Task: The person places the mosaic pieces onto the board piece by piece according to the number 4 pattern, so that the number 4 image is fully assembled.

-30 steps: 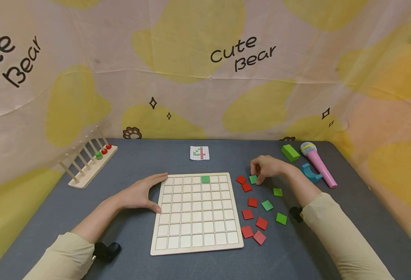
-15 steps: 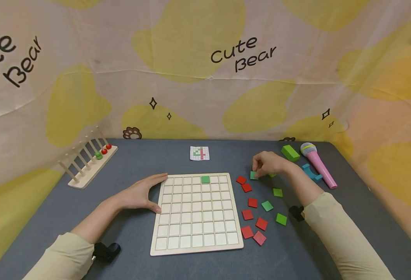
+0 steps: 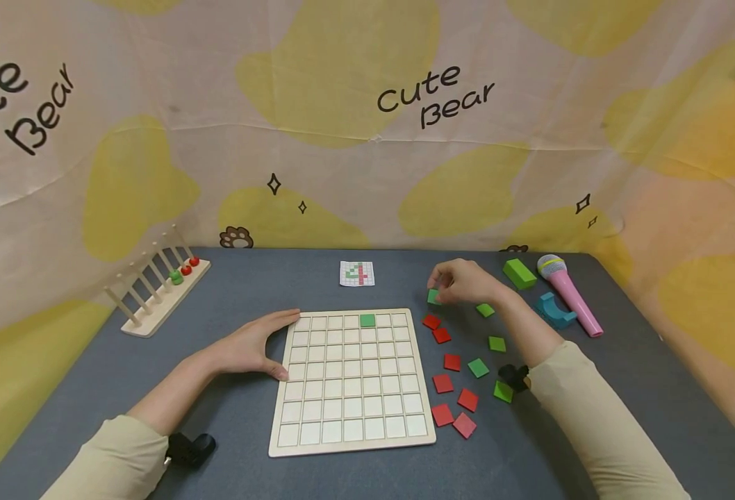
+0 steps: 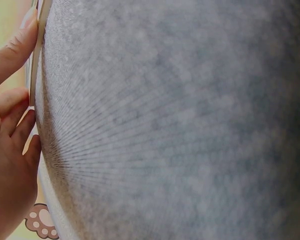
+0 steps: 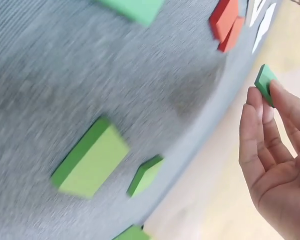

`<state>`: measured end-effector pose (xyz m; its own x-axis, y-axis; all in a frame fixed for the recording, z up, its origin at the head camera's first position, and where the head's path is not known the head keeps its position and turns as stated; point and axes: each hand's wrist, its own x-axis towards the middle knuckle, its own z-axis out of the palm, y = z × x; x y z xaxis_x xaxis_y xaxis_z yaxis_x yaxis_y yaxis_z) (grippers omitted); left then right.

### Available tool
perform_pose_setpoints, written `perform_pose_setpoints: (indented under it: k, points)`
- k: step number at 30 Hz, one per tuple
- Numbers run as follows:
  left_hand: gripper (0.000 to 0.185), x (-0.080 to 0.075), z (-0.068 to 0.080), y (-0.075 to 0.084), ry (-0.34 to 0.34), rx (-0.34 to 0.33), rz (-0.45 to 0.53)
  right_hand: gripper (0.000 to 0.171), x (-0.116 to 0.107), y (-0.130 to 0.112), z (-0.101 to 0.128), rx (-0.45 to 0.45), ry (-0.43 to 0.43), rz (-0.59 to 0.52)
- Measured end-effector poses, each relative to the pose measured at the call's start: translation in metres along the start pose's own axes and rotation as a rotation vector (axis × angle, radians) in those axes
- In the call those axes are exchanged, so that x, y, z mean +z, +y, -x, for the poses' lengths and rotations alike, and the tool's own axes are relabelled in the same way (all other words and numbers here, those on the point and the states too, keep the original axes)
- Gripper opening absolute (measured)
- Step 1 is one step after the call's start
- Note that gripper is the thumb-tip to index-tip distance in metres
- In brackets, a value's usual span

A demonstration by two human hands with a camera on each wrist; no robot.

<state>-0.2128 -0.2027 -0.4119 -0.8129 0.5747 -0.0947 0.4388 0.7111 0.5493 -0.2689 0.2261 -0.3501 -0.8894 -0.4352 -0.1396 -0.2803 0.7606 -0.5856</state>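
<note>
My right hand [image 3: 465, 281] pinches a green square tile [image 5: 265, 85] between thumb and fingertips, held above the table just past the board's far right corner. My left hand [image 3: 251, 345] rests at the left edge of the wooden grid board [image 3: 351, 451], thumb and fingers spread along its side; the left wrist view shows the fingertips [image 4: 29, 20] right at the board's edge. One green tile [image 3: 367, 320] sits in a cell of the board's far row. Several red tiles [image 3: 451, 362] and green tiles [image 3: 478, 367] lie loose to the right of the board.
A small printed card [image 3: 357, 273] with a coloured grid lies behind the board. At the back right are a green block [image 3: 519, 273], a blue arch [image 3: 556, 310] and a pink toy microphone [image 3: 570, 295]. A pegged wooden rack [image 3: 166, 298] with red and green beads stands at left.
My right hand has lifted the green tile off the table and moved it left and away, toward the board's far right corner. The left hand and the board stay where they were.
</note>
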Motion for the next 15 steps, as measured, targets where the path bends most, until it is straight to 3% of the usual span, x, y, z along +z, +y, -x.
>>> perform_pose_setpoints:
  k: [15]
  points:
    - [0.112,-0.001,0.001,0.002,0.01,0.011,-0.006,0.016,0.025,-0.039,-0.019,-0.09,0.011,-0.07]
